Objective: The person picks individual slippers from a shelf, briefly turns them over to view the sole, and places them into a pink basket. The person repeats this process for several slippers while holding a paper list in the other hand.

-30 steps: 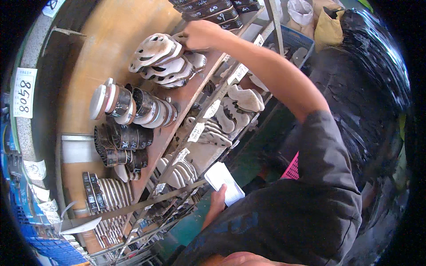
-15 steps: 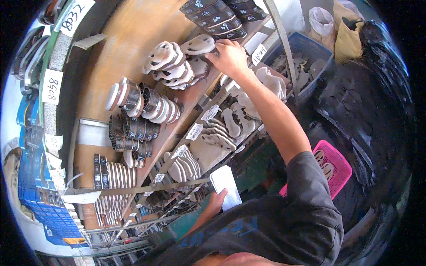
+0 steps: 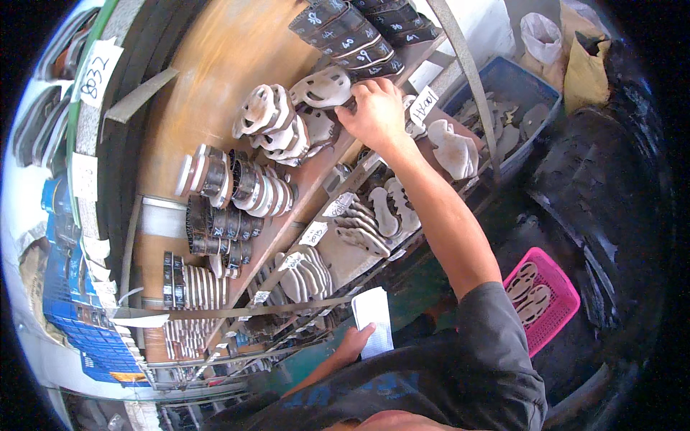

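Note:
My right hand [image 3: 375,113] reaches up to the wooden shelf, its fingers curled round the right end of an off-white, sole-shaped plate with cut-out holes [image 3: 321,87]. The plate lies on a low pile of similar ones, and the fingertips are partly hidden. Left of it stands a taller stack of off-white plates with holes [image 3: 266,115]. Behind the hand are dark, curved pieces with white handwritten marks [image 3: 352,43]. Low in front of my body, my left hand [image 3: 353,342] holds a white pad of paper [image 3: 373,320] between thumb and fingers.
Lower racks hold several rows of pale plates [image 3: 305,273] with paper labels. A pink basket [image 3: 566,316] with pale sole-shaped pieces stands at the right. Beyond the shelf are a blue crate of scraps [image 3: 550,115] and sacks [image 3: 586,72]. A metal upright [image 3: 474,82] stands beside my right arm.
The view has shifted slightly, with the shelf sitting a little lower. My right hand stays at the plate's end. The pad in my left hand is more upright, and more of the pink basket shows.

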`<state>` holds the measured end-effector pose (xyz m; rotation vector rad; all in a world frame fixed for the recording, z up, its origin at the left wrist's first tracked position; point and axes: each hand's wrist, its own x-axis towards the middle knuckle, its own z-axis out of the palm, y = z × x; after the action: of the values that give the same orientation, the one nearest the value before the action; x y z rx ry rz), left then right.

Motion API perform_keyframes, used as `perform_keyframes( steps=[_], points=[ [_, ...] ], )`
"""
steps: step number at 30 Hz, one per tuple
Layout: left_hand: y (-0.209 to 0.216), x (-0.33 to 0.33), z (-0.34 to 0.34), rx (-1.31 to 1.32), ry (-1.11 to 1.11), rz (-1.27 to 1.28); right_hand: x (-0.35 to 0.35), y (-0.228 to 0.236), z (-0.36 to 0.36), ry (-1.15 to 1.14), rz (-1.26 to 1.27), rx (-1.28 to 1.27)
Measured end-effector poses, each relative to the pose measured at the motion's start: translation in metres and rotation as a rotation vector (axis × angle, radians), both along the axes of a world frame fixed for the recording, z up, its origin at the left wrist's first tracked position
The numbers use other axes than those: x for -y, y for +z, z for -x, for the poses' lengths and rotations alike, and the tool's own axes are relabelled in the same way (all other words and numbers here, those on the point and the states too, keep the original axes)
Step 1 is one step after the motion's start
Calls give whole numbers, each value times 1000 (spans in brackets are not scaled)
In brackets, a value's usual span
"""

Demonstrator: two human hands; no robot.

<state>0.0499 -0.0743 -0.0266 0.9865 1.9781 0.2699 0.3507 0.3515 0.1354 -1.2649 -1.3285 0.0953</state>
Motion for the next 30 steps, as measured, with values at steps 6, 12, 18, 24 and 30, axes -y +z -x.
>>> perform_keyframes(
  steps=[6,12,18,24,30],
  points=[
    [-2,-15,-5,-35,3,58,1,-3,-3,55,-38,29],
    [13,-49,-33,26,-30,173,-5,-2,1,-6,-141,-77],
    [-2,-64,-45,12,-151,92,-12,0,3,-39,10,6],
    [-17,-63,-43,230,-204,-35,-8,2,0,-3,-154,53],
    [-49,-72,-26,283,-474,-571,-1,2,5,40,-138,135]
  ],
)
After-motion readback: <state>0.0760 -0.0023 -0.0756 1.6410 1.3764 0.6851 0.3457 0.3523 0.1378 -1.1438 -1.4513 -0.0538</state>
